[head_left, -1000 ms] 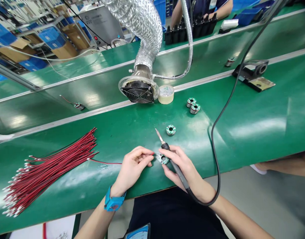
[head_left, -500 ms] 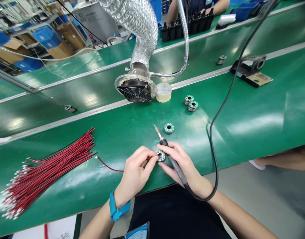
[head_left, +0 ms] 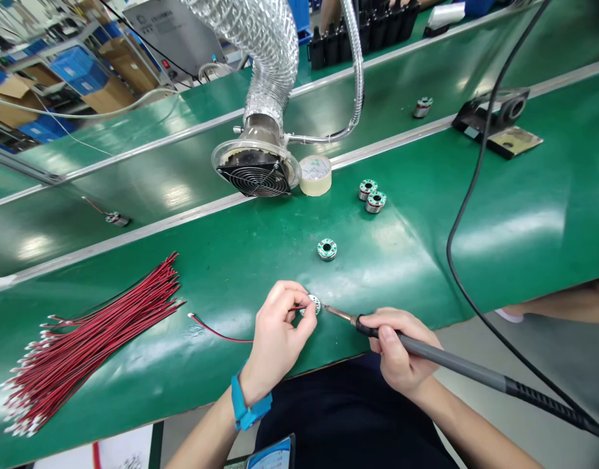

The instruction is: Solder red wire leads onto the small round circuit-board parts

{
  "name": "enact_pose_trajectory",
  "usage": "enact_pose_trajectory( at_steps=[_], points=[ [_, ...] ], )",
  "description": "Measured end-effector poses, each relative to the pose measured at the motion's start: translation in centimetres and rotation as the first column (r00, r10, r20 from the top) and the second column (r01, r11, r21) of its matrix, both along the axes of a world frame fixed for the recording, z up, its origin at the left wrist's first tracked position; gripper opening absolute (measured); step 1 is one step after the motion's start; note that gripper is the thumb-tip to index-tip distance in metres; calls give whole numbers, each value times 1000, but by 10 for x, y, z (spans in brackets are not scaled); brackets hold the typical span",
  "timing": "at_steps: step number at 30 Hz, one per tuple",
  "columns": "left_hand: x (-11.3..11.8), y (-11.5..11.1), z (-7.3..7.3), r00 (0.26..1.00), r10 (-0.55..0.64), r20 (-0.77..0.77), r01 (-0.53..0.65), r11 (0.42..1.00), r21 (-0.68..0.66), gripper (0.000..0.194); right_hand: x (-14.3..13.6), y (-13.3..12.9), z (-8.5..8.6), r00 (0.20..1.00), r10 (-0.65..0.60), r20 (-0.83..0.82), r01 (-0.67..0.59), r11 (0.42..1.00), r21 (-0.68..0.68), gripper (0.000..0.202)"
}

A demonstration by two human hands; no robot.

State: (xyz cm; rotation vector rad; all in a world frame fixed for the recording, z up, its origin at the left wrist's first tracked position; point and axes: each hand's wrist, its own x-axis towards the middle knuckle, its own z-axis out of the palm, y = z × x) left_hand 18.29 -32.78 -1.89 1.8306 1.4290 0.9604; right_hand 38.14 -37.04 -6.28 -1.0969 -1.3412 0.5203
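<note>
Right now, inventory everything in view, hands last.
Near bench: one, green, centre
Wire bundle: one, red, left
Single wire: one, red-black, beside bundle
Soldering iron: one, grey, lower right
Round board: one, green-white, by iron's tip
Round parts: three, green-topped, bench centre
Farther round parts: two, silvery, beyond bench
Fan: one, black, upper centre
Tape roll: one, pale yellow, beside fan
Ducts: two, silver, upper centre
Stand: one, black, upper right
Cable: one, black, right
Fixtures: several, black, top centre
Bins: several, blue, upper left
Cartons: several, brown, upper left
Machine: one, grey, upper left
Another person's limb: one, right edge
Left hand: one, blue wristband, pinching wire
Right hand: one, bare, holding iron
</note>
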Motion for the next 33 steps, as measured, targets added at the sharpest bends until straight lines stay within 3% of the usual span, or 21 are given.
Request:
enact_pose_trajectory(
  at_steps=[10,13,19,27,30,33],
  points=[
    [1,-2,-5,997,10,-78,-5,997,75,12,-4,12,22,992,30,120,-36,998,50,22],
    [1,-2,-6,995,16,-96,-7,995,97,12,-3,12,20,993,31,116,-39,997,61,22],
    [2,-2,-7,992,34,-122,-19,993,119,12,-1,5,9,999,-9,38,11,999,-50,21],
    [3,-3,-9,984,38,-176,-7,984,177,13,-5,15,25,995,53,89,-54,999,7,21],
    [3,-4,-11,978,36,-205,10,975,221,12,-4,13,20,995,64,72,-64,998,-1,20],
    [3,-5,-11,971,36,-235,23,970,243,12,-1,8,10,998,56,8,-55,994,-94,20]
  ],
)
